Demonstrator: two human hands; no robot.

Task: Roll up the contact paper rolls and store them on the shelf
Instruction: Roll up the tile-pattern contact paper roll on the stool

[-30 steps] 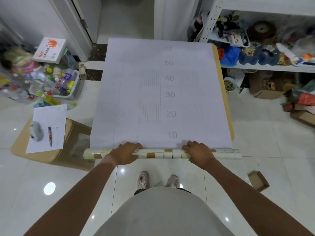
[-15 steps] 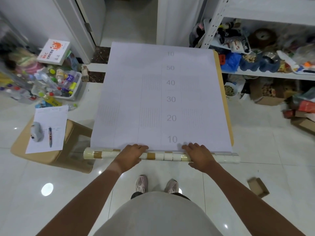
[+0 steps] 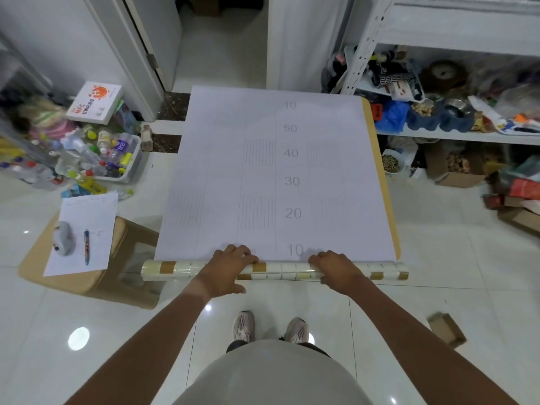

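Note:
A contact paper sheet (image 3: 263,176) lies spread backing-up on a tan table (image 3: 386,194), printed with grey numbers from 10 to 50. Its near end is wound into a roll (image 3: 280,271) with a cream and brown tile pattern, lying across the table's front edge. My left hand (image 3: 225,270) holds the roll left of centre, fingers curved over its top and thumb on the near side. My right hand (image 3: 336,268) grips it right of centre, fingers curled over the top. The white metal shelf (image 3: 455,137) stands at the right, crowded with clutter.
A tan stool (image 3: 38,258) at the left carries a paper sheet, a grey mouse and a pen. Behind it sits a bin of bottles (image 3: 117,159). Cardboard boxes (image 3: 455,173) lie under the shelf. A small box (image 3: 447,330) rests on the tiled floor at right.
The roll has turned forward a little, reaching the printed 10. Both hands have shifted over the top of the roll, fingers reaching further onto the sheet.

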